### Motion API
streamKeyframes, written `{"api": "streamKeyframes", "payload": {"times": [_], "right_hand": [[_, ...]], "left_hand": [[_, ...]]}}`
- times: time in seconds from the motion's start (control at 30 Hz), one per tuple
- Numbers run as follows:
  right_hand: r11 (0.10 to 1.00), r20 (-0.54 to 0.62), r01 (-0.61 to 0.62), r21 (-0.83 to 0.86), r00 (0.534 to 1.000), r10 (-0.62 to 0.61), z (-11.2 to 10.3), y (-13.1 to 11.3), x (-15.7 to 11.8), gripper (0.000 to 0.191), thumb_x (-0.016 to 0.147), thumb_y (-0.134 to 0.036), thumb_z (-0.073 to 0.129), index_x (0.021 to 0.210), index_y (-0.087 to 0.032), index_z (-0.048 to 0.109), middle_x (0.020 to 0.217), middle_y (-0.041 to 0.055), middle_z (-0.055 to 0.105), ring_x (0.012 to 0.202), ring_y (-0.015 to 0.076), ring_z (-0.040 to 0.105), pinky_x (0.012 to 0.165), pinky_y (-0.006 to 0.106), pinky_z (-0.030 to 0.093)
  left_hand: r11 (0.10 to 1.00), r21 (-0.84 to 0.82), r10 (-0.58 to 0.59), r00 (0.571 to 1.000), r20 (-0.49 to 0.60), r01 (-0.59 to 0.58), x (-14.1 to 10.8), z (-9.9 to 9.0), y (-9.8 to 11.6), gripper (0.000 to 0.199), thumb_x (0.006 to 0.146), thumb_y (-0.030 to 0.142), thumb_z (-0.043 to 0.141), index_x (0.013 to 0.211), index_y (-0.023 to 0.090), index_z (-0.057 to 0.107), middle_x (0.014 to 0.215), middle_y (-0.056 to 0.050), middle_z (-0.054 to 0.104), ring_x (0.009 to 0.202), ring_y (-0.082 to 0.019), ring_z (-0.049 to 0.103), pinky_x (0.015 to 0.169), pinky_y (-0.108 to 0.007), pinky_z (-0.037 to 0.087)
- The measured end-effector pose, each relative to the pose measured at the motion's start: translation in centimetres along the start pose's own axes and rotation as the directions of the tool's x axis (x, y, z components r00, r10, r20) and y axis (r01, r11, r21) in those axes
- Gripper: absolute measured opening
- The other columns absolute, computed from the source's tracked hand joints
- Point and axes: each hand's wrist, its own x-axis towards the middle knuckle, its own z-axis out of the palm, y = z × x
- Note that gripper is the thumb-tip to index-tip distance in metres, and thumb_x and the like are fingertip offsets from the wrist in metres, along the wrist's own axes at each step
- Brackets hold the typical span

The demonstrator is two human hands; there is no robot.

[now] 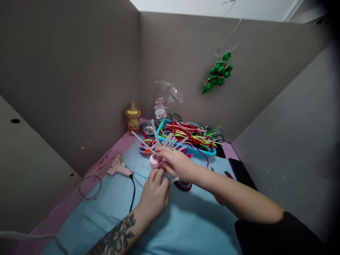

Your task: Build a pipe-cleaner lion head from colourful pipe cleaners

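Note:
A small, glossy pink round object (154,161), perhaps a little pot, is between my two hands. My right hand (178,162) reaches over it from the right with fingers bent round its side and top. My left hand (155,191), wearing a ring, is closed with its fingertips against the lower edge. Several translucent whitish sticks (168,140), resembling glue sticks, fan out behind my right hand; their lower ends are hidden. Another whitish stick (174,180) pokes out beside my left thumb. A pink glue gun (120,168) lies to the left.
Behind the hands, a blue basket (195,152) holds colourful pipe cleaners (186,132). A metal bowl (148,128) and brown cup (133,120) stand at the back left. A black phone-like slab (242,173) lies right. Green decoration (218,72) hangs on the partition. The glue gun's cord (133,194) runs forward.

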Motion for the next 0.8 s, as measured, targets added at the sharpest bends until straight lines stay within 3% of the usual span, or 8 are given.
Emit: {"api": "streamKeyframes", "payload": {"times": [0.07,0.2,0.27,0.37,0.47,0.57,0.7,0.8], "right_hand": [[0.982,-0.187,-0.185,0.047,0.964,0.191,0.2,0.3,-1.5,0.005,0.083,-0.022,0.052,0.079,-0.021,0.051,0.082,0.0047,0.059,0.080,0.0177,0.055,0.073,0.032,0.047],[0.823,-0.350,-0.485,0.295,0.747,0.565,1.2,2.9,-3.5,0.028,0.071,-0.039,0.069,0.082,-0.023,0.049,0.079,0.0014,0.056,0.074,0.0179,0.054,0.070,0.034,0.047],[0.759,-0.187,-0.437,0.483,0.795,0.577,1.8,4.6,-2.9,0.050,0.062,-0.040,0.076,0.102,-0.022,0.050,0.101,0.0056,0.059,0.092,0.0209,0.058,0.083,0.037,0.046],[0.555,0.121,-0.345,0.756,0.909,0.400,2.3,6.5,0.2,0.066,0.062,-0.046,0.076,0.117,-0.021,0.049,0.116,0.0090,0.059,0.107,0.0231,0.057,0.093,0.039,0.043],[0.319,0.329,-0.400,0.859,0.910,0.254,2.5,7.1,3.8,0.072,0.060,-0.045,0.079,0.120,-0.021,0.049,0.114,0.0096,0.063,0.103,0.0227,0.060,0.089,0.038,0.046],[0.258,0.454,-0.461,0.849,0.886,0.090,3.3,6.8,6.4,0.063,0.061,-0.044,0.078,0.111,-0.016,0.055,0.084,0.0052,0.068,0.079,0.0185,0.065,0.074,0.032,0.050],[0.322,0.223,-0.281,0.904,0.953,0.204,3.3,6.0,7.5,0.037,0.073,-0.050,0.067,0.084,-0.018,0.053,0.055,-0.0054,0.052,0.054,0.0110,0.056,0.059,0.026,0.049],[0.463,-0.105,-0.085,0.882,0.923,0.371,-0.2,5.1,7.3,0.030,0.083,-0.052,0.054,0.085,-0.023,0.049,0.054,-0.0082,0.042,0.049,0.0083,0.047,0.061,0.025,0.048]], "left_hand": [[0.999,-0.007,-0.035,0.999,0.006,0.035,0.3,-0.3,-0.3,0.017,0.077,0.008,0.051,0.088,0.015,0.061,0.115,-0.014,0.053,0.107,-0.027,0.047,0.087,-0.042,0.048],[0.999,-0.041,-0.028,0.999,0.034,0.029,0.4,-0.7,-0.8,0.014,0.076,0.008,0.051,0.085,0.015,0.061,0.112,-0.013,0.055,0.103,-0.025,0.048,0.087,-0.039,0.048],[0.998,-0.062,-0.010,0.999,0.041,0.012,0.5,-0.7,-0.9,0.014,0.076,0.009,0.051,0.084,0.015,0.060,0.111,-0.012,0.055,0.102,-0.025,0.047,0.087,-0.039,0.047],[0.994,-0.106,0.023,0.998,0.064,-0.016,0.8,-0.7,-1.0,0.016,0.076,0.010,0.050,0.086,0.016,0.061,0.109,-0.011,0.055,0.100,-0.025,0.047,0.087,-0.040,0.047],[0.984,-0.160,0.091,0.991,0.096,-0.075,1.1,-1.0,-1.1,0.017,0.076,0.010,0.049,0.087,0.016,0.061,0.107,-0.010,0.057,0.098,-0.024,0.048,0.087,-0.041,0.047],[0.981,-0.175,0.106,0.989,0.103,-0.087,1.3,-1.4,-1.3,0.016,0.077,0.009,0.049,0.086,0.016,0.059,0.106,-0.010,0.057,0.096,-0.023,0.048,0.088,-0.040,0.046],[0.986,-0.160,0.059,0.995,0.086,-0.044,1.3,-1.6,-1.7,0.015,0.077,0.009,0.049,0.086,0.015,0.059,0.105,-0.010,0.056,0.097,-0.023,0.047,0.087,-0.038,0.047],[0.987,-0.156,0.038,0.996,0.085,-0.024,1.2,-1.5,-1.9,0.013,0.078,0.010,0.049,0.086,0.015,0.059,0.105,-0.010,0.056,0.098,-0.023,0.046,0.086,-0.037,0.047]]}}
